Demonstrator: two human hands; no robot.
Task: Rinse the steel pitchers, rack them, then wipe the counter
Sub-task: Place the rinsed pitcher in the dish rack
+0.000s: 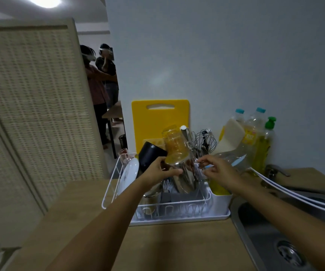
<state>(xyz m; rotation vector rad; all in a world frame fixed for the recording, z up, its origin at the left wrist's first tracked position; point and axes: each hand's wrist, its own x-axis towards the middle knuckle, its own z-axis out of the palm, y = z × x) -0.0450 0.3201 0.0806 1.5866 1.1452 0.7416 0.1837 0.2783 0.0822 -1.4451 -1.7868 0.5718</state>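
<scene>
A white wire dish rack [107, 194] stands on the wooden counter [173, 245] against the wall. Steel pitchers [185, 180] lean inside it, and a smaller steel cup [151, 195] sits lower left. An upturned clear glass jar [174, 147] stands above them. My left hand [162, 170] grips around the jar's lower rim, just over the steel. My right hand [217, 170] reaches into the rack from the right and pinches a thin shiny piece beside the pitchers; what that piece is, I cannot tell.
The rack also holds a white plate [129, 173], a black cup [150, 154], a pink glass [124, 154] and a whisk [205, 141]. A yellow cutting board [157, 118] leans behind. Bottles and green dish soap [265, 147] stand by the tap [274, 171]. The steel sink [271, 237] lies right. Two people stand far left.
</scene>
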